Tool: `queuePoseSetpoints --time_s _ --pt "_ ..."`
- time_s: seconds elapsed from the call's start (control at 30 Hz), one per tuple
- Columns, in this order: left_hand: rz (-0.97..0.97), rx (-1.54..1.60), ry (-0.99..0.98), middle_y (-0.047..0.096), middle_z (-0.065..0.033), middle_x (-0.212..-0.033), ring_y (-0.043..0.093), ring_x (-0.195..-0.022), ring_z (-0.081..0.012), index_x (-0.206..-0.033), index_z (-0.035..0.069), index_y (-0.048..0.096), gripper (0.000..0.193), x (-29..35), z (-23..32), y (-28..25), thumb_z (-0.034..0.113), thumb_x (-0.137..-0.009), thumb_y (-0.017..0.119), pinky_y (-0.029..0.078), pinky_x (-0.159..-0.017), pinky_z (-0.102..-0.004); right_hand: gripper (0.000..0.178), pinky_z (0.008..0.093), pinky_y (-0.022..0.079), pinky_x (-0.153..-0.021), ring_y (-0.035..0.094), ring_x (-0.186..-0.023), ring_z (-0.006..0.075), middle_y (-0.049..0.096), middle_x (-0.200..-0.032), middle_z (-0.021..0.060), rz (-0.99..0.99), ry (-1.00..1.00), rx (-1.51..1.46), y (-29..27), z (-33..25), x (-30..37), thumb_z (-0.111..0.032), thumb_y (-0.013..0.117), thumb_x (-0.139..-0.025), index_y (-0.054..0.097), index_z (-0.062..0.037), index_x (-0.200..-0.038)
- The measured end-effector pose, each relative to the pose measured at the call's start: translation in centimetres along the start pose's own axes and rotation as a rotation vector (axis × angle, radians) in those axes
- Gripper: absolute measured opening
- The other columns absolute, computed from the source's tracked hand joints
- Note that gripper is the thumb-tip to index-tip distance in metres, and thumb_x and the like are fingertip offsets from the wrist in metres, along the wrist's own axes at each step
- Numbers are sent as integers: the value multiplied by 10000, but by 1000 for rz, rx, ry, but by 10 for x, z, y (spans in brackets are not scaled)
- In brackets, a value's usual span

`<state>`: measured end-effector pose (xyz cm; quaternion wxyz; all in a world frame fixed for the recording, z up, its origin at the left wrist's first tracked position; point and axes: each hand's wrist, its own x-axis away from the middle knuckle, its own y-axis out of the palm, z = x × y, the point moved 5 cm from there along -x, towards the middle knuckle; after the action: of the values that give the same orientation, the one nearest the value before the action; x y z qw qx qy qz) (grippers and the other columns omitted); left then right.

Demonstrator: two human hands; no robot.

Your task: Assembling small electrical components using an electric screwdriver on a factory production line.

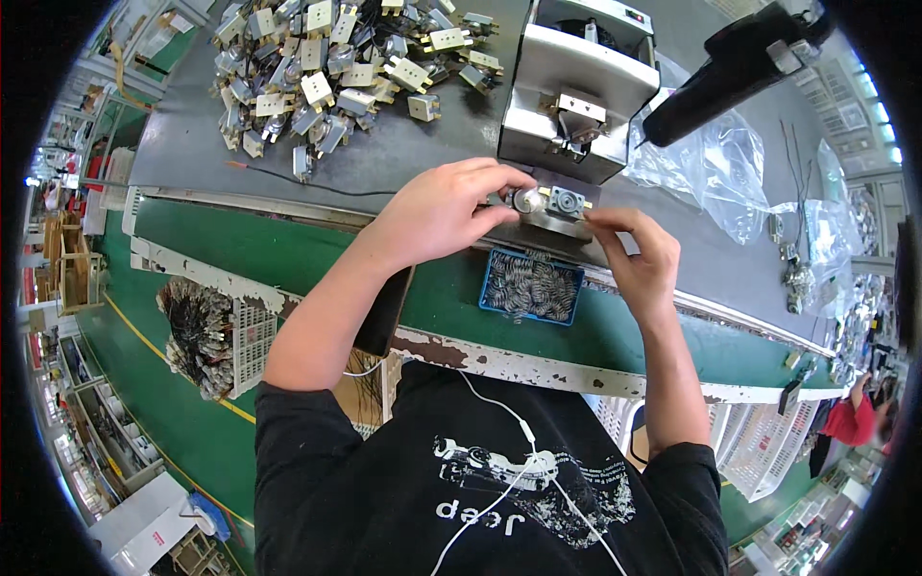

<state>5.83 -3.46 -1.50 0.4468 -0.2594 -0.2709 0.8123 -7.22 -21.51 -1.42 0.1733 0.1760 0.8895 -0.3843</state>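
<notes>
Just in front of a grey metal machine (552, 91), both of my hands meet over a small part. My left hand (444, 213) is closed, its thumb and forefinger around a round, shiny metal piece (527, 201). Right beside that piece lies a small square grey component (567, 202) with a round centre and brass-coloured tabs. My right hand (642, 254) has its fingertips pinched at the component's right end. Whether the two pieces are joined I cannot tell. Below my hands sits a blue tray (528, 318) full of metal springs (531, 283).
Many loose socket-like assemblies (317, 77) are heaped at the far left. A black tool (740, 72) hangs at the upper right above clear plastic bags (732, 168). A dark cable (317, 185) lies left. A white crate (253, 346) stands below the bench.
</notes>
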Motion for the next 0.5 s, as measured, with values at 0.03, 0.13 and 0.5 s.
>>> queuePoseSetpoints --time_s 0.03,0.13,0.5 --pt "-11 9 -15 634 -81 -934 612 -787 -214 -1204 104 662 346 1 -1 1 132 -865 722 502 -682 -324 185 281 561 -773 721 -829 183 745 -942 98 8 -1 6 -1 0 -1 95 723 -798 698 -10 -950" --pt "-19 20 -19 639 -77 -951 612 -785 -210 -1210 107 661 354 2 -4 3 130 -862 724 503 -682 -325 187 278 562 -772 724 -826 178 749 -948 101 58 153 -152 -7 11 1 86 723 -806 695 -10 -964" --pt "-24 27 -26 661 -66 -997 587 -752 -191 -1201 100 667 371 -2 1 3 115 -837 741 503 -695 -318 151 285 556 -789 724 -878 183 750 -970 101 32 85 12 -19 20 2 55 719 -825 711 1 -967"
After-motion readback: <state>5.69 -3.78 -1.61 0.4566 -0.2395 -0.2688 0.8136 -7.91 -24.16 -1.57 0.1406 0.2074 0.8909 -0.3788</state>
